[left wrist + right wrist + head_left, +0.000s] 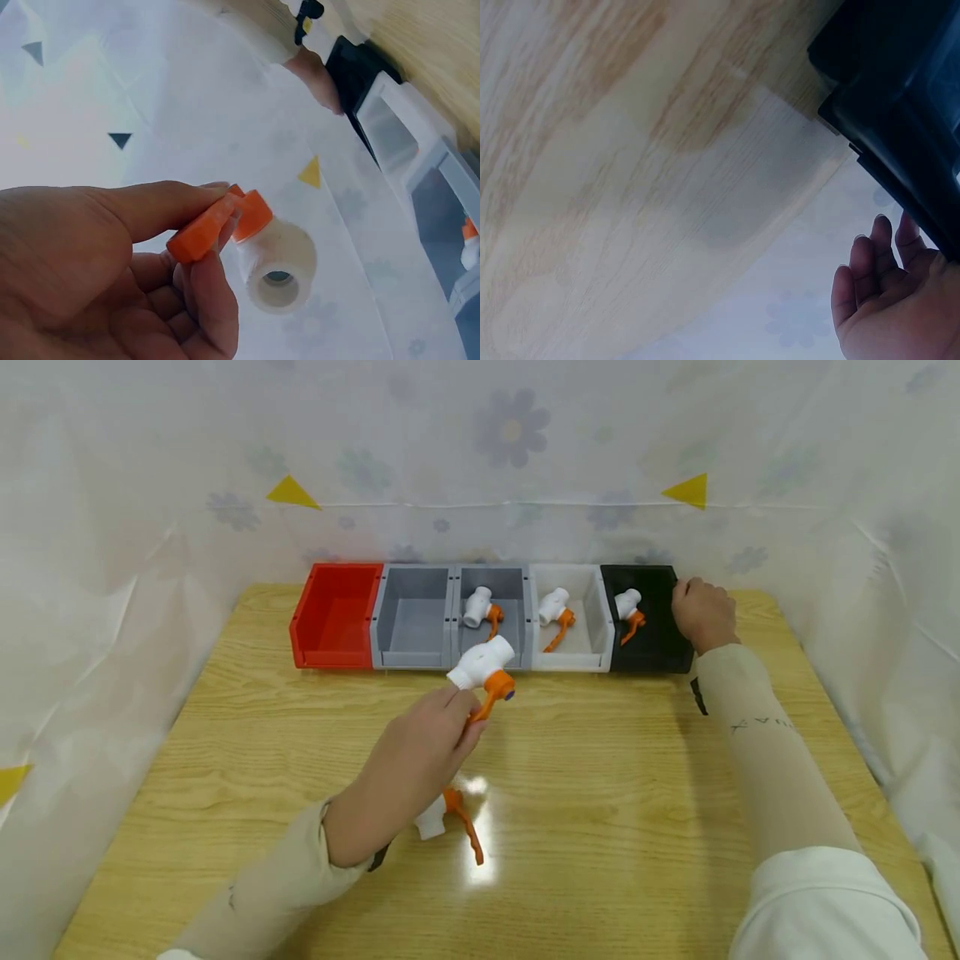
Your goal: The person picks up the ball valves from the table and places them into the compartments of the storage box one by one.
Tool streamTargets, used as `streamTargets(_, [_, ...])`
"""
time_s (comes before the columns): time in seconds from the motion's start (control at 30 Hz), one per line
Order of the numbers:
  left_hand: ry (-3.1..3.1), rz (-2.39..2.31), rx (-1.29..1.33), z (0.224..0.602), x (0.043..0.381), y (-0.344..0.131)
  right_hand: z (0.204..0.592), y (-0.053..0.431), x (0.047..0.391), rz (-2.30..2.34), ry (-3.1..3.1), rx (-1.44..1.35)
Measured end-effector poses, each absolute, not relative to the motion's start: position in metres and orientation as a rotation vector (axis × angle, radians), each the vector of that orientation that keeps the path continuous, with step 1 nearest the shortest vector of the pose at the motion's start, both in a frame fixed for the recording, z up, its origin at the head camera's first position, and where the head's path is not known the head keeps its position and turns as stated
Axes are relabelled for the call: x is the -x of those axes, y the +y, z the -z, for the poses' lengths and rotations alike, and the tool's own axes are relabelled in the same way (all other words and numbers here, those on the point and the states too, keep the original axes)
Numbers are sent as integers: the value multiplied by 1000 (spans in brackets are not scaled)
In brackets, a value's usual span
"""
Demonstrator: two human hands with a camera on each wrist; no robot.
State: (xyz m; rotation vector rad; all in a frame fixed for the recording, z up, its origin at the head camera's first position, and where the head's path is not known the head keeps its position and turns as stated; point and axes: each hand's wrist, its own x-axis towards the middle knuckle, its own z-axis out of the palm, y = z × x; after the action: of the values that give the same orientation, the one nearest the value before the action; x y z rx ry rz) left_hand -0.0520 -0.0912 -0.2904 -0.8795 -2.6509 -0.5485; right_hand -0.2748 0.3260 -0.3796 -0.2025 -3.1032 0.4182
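My left hand pinches the orange lever handle of a white plastic ball valve between thumb and fingers. The valve's body points away from the hand and overlaps the front of the middle grey bin in the head view. In the left wrist view the round open end of this ball valve shows. Below the left hand, a second ball valve lies on the table, partly hidden by that hand. My right hand holds the right side wall of the black bin; its thumb is hidden in the right wrist view.
The bins stand in a row along the table's back: a red bin, a left grey bin, a middle grey bin, a white bin and the black one. The three rightmost each contain one ball valve. A patterned sheet hangs behind.
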Motion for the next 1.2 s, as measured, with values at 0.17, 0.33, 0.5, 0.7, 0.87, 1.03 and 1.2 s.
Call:
streamTargets(0.17, [-2725, 564, 771, 292, 71, -96, 380, 328, 274, -417, -3099, 203])
streamTargets(0.33, [-2792, 568, 681, 298, 94, -104, 379, 326, 274, -433, -3098, 204])
streamTargets(0.5, [-2792, 562, 614, 308, 122, -114, 378, 326, 275, -442, -3105, 209])
streamTargets(0.7, [-2828, 550, 516, 321, 154, -122, 381, 327, 274, -434, -3100, 205])
streamTargets(0.87, [-2828, 497, 472, 331, 177, -126, 378, 327, 272, -434, -3101, 198])
streamTargets(1.03, [-2864, 423, 422, 342, 197, -127, 378, 326, 271, -424, -3099, 198])
streamTargets(1.2, [-2931, 333, 357, 358, 214, -124, 381, 325, 271, -421, -3074, 202])
